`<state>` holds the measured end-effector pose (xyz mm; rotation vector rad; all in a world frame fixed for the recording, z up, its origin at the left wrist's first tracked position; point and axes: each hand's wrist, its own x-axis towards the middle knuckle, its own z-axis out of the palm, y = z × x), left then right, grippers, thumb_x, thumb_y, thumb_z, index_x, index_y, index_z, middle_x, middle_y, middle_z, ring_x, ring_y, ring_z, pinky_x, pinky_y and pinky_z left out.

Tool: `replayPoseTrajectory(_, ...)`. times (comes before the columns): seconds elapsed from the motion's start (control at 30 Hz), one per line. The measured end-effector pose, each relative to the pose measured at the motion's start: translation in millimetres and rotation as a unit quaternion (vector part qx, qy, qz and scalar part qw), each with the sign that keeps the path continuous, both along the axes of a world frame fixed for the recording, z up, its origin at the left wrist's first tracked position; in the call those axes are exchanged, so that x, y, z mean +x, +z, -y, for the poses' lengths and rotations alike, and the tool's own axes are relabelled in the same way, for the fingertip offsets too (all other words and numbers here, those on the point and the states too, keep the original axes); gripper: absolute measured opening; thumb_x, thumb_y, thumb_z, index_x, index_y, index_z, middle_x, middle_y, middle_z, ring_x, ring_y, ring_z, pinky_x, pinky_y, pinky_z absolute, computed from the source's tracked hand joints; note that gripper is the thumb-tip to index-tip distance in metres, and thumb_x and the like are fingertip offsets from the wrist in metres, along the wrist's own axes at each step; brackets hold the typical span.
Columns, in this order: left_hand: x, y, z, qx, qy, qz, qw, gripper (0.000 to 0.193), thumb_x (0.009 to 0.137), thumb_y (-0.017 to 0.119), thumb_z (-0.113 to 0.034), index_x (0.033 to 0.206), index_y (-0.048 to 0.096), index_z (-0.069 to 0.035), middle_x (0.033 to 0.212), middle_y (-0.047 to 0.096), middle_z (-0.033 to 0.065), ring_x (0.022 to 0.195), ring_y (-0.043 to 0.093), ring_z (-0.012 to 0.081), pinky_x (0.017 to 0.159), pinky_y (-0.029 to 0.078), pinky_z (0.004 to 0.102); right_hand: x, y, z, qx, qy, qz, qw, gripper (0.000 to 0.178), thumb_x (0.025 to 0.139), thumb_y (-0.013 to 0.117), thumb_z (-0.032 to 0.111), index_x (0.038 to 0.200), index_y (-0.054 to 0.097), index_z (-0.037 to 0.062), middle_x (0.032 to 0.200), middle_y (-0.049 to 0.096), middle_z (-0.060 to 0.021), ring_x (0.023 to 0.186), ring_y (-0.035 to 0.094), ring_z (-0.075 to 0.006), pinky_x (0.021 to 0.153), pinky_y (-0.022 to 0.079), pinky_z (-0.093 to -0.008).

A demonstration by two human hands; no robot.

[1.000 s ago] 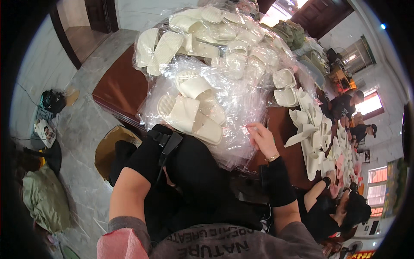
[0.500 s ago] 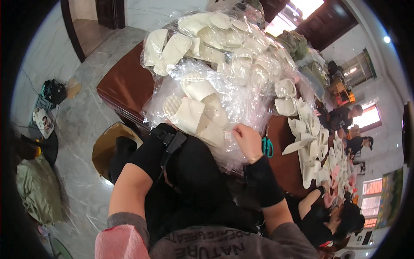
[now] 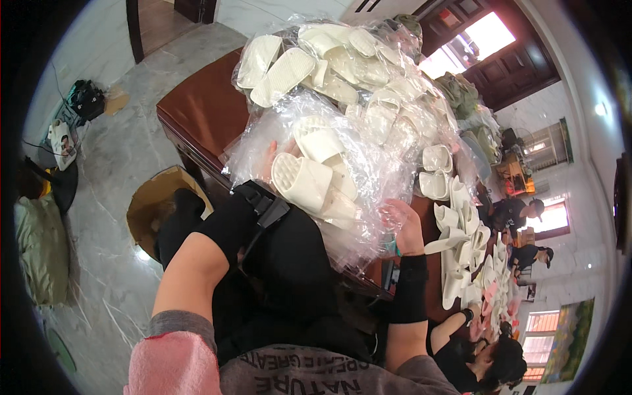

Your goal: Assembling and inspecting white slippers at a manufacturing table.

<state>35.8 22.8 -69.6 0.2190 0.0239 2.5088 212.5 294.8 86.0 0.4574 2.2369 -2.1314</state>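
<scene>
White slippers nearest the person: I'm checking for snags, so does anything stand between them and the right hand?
Yes: crumpled clear plastic lies between the right hand and the nearest white slippers, bunched against that hand. Whether it also covers the slippers, I can't tell. Nothing else visible stands between.

brn tbl [image 3: 204,112] w/ clear bags [image 3: 372,164], bagged slippers [image 3: 283,79] & loose wht slippers [image 3: 461,253].

Matt cream slippers [image 3: 309,183], bumpy insoles [image 3: 286,172], glossy crinkled plastic bags [image 3: 376,172]; smooth, shiny brown tabletop [image 3: 204,105]
</scene>
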Motion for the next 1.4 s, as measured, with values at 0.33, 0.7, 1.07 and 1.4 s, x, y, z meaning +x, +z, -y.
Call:
replayPoseTrajectory(0.33,-1,-15,3,0.208,-0.054,0.008,0.977,0.075,0.094,0.025,-0.062,0.149,0.021,-0.012,0.153,0.024,0.0098,0.138,0.028,0.0298,0.113,0.023,0.0429,-55,-3,15,-0.137,0.165,-0.014,0.977,0.048,0.086,0.062,0.01,0.132,0.049,0.0042,0.112,0.063,-0.015,0.091,0.065,-0.0197,0.079,0.053,-0.0303)
replayPoseTrajectory(0.7,-1,-6,2,0.023,0.008,0.041,0.999,0.077,0.092,0.029,-0.064,0.149,0.019,-0.013,0.153,0.023,0.0102,0.139,0.027,0.0297,0.113,0.024,0.0444,-75,-79,24,0.491,0.193,-0.003,0.849,0.085,0.067,0.081,0.029,0.136,0.04,-0.0001,0.117,0.054,-0.0187,0.109,0.053,-0.0244,0.09,0.047,-0.0325)
replayPoseTrajectory(1.07,-9,-22,5,0.031,-0.008,0.122,0.992,0.062,0.094,0.039,-0.053,0.14,0.039,-0.011,0.143,0.041,0.011,0.131,0.04,0.0277,0.11,0.031,0.0463,-76,-67,33,0.1,0.279,0.119,0.948,0.066,0.073,0.079,0.017,0.127,0.046,-0.0017,0.117,0.057,-0.0101,0.105,0.054,-0.0176,0.089,0.044,-0.0296)
replayPoseTrajectory(1.4,1,65,42,-0.684,0.372,-0.625,0.065,0.049,0.088,0.051,-0.034,0.133,0.049,-0.016,0.147,0.034,0.011,0.14,0.024,0.0263,0.113,0.017,0.0501,-57,12,24,-0.1,0.099,-0.034,0.99,0.047,0.087,0.061,0.009,0.129,0.043,-0.0009,0.12,0.056,-0.011,0.106,0.056,-0.0175,0.089,0.047,-0.0301)
